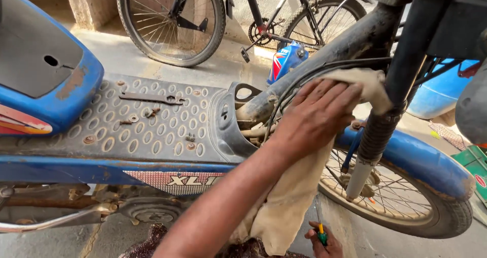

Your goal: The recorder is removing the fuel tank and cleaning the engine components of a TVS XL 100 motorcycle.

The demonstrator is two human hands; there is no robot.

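1. Left hand (314, 118): fingers spread flat, palm pressing a beige cloth (284, 207) onto the scooter's frame tube (329, 45). It is not clenched.
2. Far left: blue body panel (76, 85), paint chipped.
3. Footboard (101, 136): a flat spanner (152, 98) lies on it, loose bolts (152, 112) just beside. All well apart from both hands.
4. Centre: the tube's long axis runs lower-left to upper-right. The fingers lie roughly along that line. The cloth's top bunches over the tube by the fingertips and the rest hangs straight down past the forearm.
5. Right hand (329, 247): low at the bottom edge, closed around a green-and-yellow screwdriver (321, 232), tip up. It sits below the cloth's hem, so the left hand is the nearer one to the tube.
6. Right: fork leg (375, 136) just beside the cloth, then the blue mudguard (426, 161) over the front wheel (446, 222).
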